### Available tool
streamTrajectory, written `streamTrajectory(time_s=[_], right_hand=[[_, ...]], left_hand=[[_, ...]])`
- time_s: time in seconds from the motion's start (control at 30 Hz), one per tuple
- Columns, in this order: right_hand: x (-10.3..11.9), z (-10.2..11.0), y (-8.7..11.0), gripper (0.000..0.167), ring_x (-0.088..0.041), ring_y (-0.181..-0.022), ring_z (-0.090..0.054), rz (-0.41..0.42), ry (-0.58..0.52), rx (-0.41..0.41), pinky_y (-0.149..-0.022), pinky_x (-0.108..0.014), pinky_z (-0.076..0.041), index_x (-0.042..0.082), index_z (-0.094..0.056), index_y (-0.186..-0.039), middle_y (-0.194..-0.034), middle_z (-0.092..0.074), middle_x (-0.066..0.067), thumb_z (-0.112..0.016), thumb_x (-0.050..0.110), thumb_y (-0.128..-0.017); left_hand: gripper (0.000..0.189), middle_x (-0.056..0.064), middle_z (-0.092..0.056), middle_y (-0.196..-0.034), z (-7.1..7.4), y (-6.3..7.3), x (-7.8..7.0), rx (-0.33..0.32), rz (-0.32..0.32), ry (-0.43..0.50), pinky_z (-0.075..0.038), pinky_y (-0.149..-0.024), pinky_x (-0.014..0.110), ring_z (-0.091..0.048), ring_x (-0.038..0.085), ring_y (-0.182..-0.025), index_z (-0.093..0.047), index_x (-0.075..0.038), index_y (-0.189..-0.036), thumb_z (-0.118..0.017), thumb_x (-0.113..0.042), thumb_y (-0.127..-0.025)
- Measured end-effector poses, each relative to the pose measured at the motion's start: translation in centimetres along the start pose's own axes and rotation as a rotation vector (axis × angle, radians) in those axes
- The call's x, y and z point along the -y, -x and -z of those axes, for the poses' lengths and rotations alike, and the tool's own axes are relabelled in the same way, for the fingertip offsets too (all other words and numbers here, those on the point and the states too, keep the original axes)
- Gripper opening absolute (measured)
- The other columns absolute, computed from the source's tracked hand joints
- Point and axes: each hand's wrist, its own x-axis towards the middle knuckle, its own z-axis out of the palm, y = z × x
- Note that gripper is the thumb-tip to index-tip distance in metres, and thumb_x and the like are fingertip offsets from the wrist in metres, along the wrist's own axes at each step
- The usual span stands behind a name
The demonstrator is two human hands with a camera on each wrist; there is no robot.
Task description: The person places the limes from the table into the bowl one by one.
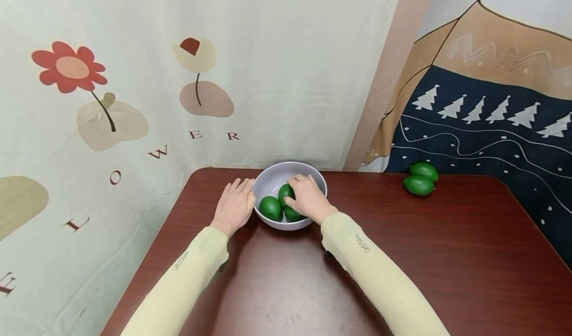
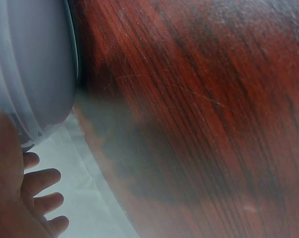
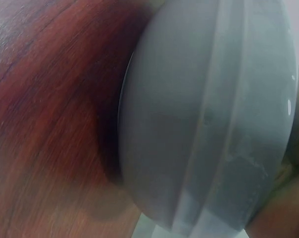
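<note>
A light grey bowl (image 1: pixel 289 225) stands at the far edge of the table with green limes inside. My right hand (image 1: pixel 308 197) reaches over the bowl's right side. Its thumb and fingers are curled about one lime (image 1: pixel 286 194), and they partly cover it. Another lime (image 1: pixel 270 208) lies to the left in the bowl, and a third lime (image 1: pixel 293 215) sits under the hand, partly hidden. Against the bowl's left side rests my left hand (image 1: pixel 234 204), fingers extended; the left wrist view has its thumb (image 2: pixel 3 148) at the bowl's outer wall (image 2: pixel 40 64).
Two more limes, a rear lime (image 1: pixel 424 170) and a front lime (image 1: pixel 418 185), lie together at the table's far right. The dark red wooden table (image 1: pixel 286 286) meets a printed curtain (image 1: pixel 286 88) behind. A dark patterned cloth (image 1: pixel 482 137) hangs on the right.
</note>
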Motion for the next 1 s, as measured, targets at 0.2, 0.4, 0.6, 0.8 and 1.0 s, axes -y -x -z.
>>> streamTrajectory(time_s=[0.2, 0.4, 0.6, 0.8, 1.0], right_hand=[[-0.5, 0.4, 0.5, 0.047, -0.034, -0.133, -0.056, 0.032, -0.009, -0.057, -0.122, -0.059, -0.032, -0.002, -0.063, -0.135, -0.134, -0.064, -0.018, -0.071, 0.023, -0.096], [-0.9, 0.7, 1.2, 0.047, -0.038, -0.132, -0.055, 0.038, -0.039, -0.091, -0.121, -0.057, -0.033, -0.002, -0.063, -0.135, -0.136, -0.062, -0.018, -0.072, 0.021, -0.095], [-1.2, 1.0, 1.8, 0.048, -0.034, -0.13, -0.057, 0.045, -0.053, -0.13, -0.114, -0.045, -0.046, -0.001, -0.062, -0.136, -0.138, -0.061, -0.016, -0.072, 0.021, -0.095], [-1.6, 1.5, 2.5, 0.05, -0.032, -0.13, -0.058, 0.034, -0.099, -0.157, -0.111, -0.046, -0.049, 0.0, -0.061, -0.139, -0.139, -0.06, -0.015, -0.072, 0.02, -0.095], [-2.1, 1.9, 3.0, 0.052, -0.03, -0.132, -0.057, 0.028, -0.12, -0.185, -0.111, -0.045, -0.049, 0.001, -0.059, -0.141, -0.141, -0.06, -0.013, -0.071, 0.019, -0.094]], left_hand=[[0.054, 0.017, -0.051, -0.155, 0.1, 0.0, 0.0, 0.001, -0.004, -0.004, -0.024, -0.126, 0.055, -0.036, 0.04, -0.15, -0.047, -0.004, -0.154, -0.03, -0.027, -0.108], [0.054, 0.017, -0.049, -0.156, 0.1, 0.1, -0.1, 0.01, -0.002, -0.008, -0.022, -0.127, 0.054, -0.036, 0.041, -0.15, -0.046, -0.003, -0.155, -0.031, -0.026, -0.108], [0.053, 0.017, -0.05, -0.156, 0.2, 0.1, -0.2, 0.009, -0.001, -0.006, -0.024, -0.126, 0.055, -0.036, 0.04, -0.15, -0.047, -0.003, -0.154, -0.032, -0.026, -0.108], [0.053, 0.017, -0.05, -0.156, 0.3, 0.1, -0.2, 0.007, 0.0, 0.0, -0.025, -0.125, 0.056, -0.036, 0.04, -0.15, -0.047, -0.004, -0.154, -0.032, -0.026, -0.108], [0.054, 0.017, -0.049, -0.156, 0.3, 0.2, -0.3, 0.011, 0.007, 0.009, -0.023, -0.126, 0.055, -0.035, 0.04, -0.151, -0.046, -0.004, -0.155, -0.031, -0.026, -0.108]])
